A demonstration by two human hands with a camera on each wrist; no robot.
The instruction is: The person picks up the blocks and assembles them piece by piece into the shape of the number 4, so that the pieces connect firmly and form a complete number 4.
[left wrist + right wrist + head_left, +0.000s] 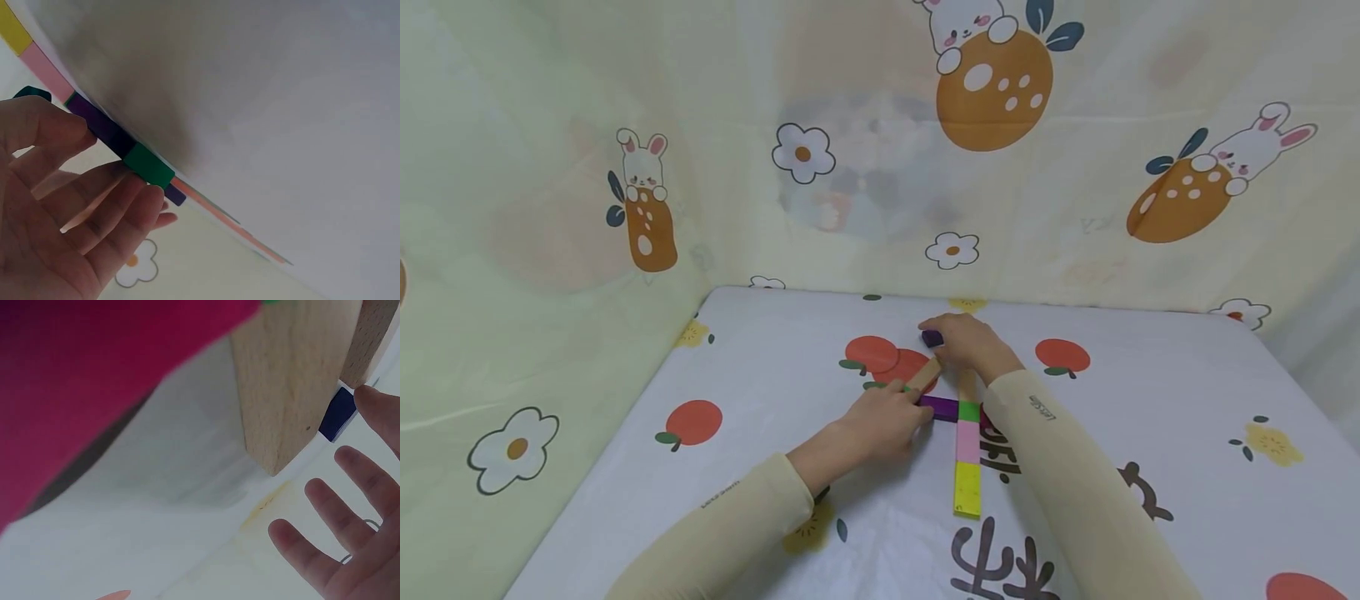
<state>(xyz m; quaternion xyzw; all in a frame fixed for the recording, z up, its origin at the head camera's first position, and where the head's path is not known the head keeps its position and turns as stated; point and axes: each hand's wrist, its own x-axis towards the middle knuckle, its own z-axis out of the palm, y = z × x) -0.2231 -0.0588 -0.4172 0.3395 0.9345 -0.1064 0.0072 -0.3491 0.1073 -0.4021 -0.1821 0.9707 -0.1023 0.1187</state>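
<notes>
My left hand (883,421) is beside the left end of a purple block (942,407). In the left wrist view its fingertips touch a green block (150,165), and the thumb lies apart, near the purple block (100,122). A bare wooden block (923,375) slants away from those fingertips. My right hand (972,343) is over a dark purple block (932,337) at the far end. In the right wrist view its fingers spread straight, with the thumb tip close to the dark block (338,415) and a wooden block (370,344).
A row runs toward me: wooden block (967,386), green block (968,412), pink block (968,442), yellow block (967,490). A magenta block (125,381) sits right of the green one, mostly behind my sleeve in the head view. Printed cloth (760,358) covers the table; patterned curtains stand behind.
</notes>
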